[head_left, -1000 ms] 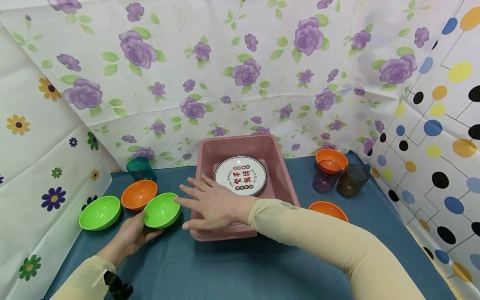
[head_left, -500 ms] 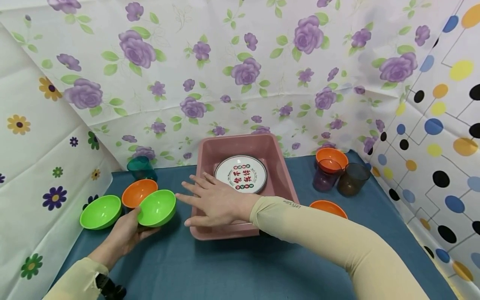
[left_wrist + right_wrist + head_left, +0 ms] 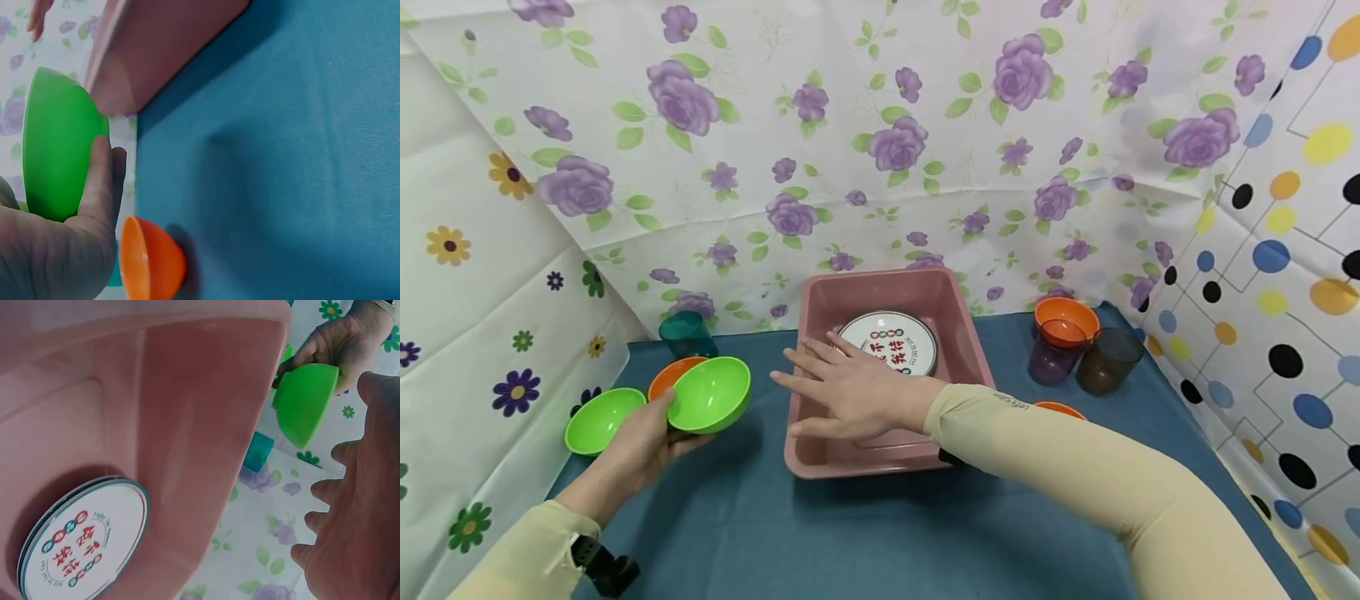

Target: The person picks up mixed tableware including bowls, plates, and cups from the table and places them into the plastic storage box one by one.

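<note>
Where the green bowl [image 3: 710, 397] hangs: in midair left of the pink basin [image 3: 880, 290], mouth up and slightly tilted, partly covering the left orange bowl [image 3: 666, 379] in the head view.
Left grip [image 3: 638, 443]: grasping the green bowl, thumb at the rim, fingers beneath, a hold that likely pairs a clamp at the edge with support from below and leaves most of the rim uncovered.
Left forearm: reaching in from the lower left.
Right grip [image 3: 853, 392]: holding nothing, palm down, fingers straight and spread over the basin's left side, apart from the bowl.
Right sleeve [image 3: 1075, 467]: stretched across from the lower right, partly hiding the front orange bowl [image 3: 1062, 408].
Stacked plates [image 3: 897, 340]: inside the basin, whose walls presumably keep them contained.
Left cluster: second green bowl [image 3: 598, 421], left orange bowl and teal cup [image 3: 688, 335], close together on the blue-covered surface [image 3: 760, 533].
Right cluster: purple cup [image 3: 1051, 360] and brown cup [image 3: 1108, 362] side by side, rear orange bowl [image 3: 1067, 309] just behind.
</note>
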The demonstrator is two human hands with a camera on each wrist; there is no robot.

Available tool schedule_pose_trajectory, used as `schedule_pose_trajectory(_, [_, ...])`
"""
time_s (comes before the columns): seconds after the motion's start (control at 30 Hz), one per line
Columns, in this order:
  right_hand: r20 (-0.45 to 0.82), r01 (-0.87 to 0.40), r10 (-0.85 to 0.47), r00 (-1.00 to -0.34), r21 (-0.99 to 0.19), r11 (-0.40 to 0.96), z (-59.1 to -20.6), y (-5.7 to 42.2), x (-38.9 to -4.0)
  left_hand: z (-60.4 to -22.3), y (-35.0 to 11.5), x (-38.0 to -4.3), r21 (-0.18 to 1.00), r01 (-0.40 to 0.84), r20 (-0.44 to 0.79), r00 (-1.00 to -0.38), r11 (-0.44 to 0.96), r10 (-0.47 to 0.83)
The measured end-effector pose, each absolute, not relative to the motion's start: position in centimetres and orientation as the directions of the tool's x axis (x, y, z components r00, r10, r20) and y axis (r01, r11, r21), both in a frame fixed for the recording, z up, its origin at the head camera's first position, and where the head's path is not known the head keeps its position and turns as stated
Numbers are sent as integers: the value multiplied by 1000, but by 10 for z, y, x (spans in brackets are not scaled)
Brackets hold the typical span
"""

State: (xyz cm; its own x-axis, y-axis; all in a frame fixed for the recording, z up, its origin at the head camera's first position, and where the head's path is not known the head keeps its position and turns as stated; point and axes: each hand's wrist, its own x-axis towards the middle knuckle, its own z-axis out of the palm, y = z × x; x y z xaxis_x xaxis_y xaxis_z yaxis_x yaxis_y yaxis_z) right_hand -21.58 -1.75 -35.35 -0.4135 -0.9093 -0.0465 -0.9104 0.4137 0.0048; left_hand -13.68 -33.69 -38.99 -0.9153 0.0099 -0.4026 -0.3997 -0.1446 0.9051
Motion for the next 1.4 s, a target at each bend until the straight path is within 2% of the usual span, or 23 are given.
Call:
schedule_pose_trajectory(0.23, [-32,-892,-893,-449,-47,450,-350,9,-222,-369,-322,-145,921,-384,-382,-923,-65,39])
schedule_pose_trajectory(0.7, [15,-847,-847,-532,-29,531,-349,80,-227,-340,-263,-161,934,-335,-350,-927,122,132])
schedule_pose_trajectory(0.93, [25,-805,-805,-593,-48,591,-348,111,-226,-336,-231,-176,928,-354,-369,-915,116,163])
schedule_pose_trajectory(1.13, [46,-780,-780,-625,-73,621,-350,141,-222,-337,-200,-185,936,-313,-342,-915,162,212])
schedule_pose_trajectory(1.4, [52,-748,-747,-662,-104,656,-359,174,-218,-344,-157,-194,943,-310,-331,-907,117,262])
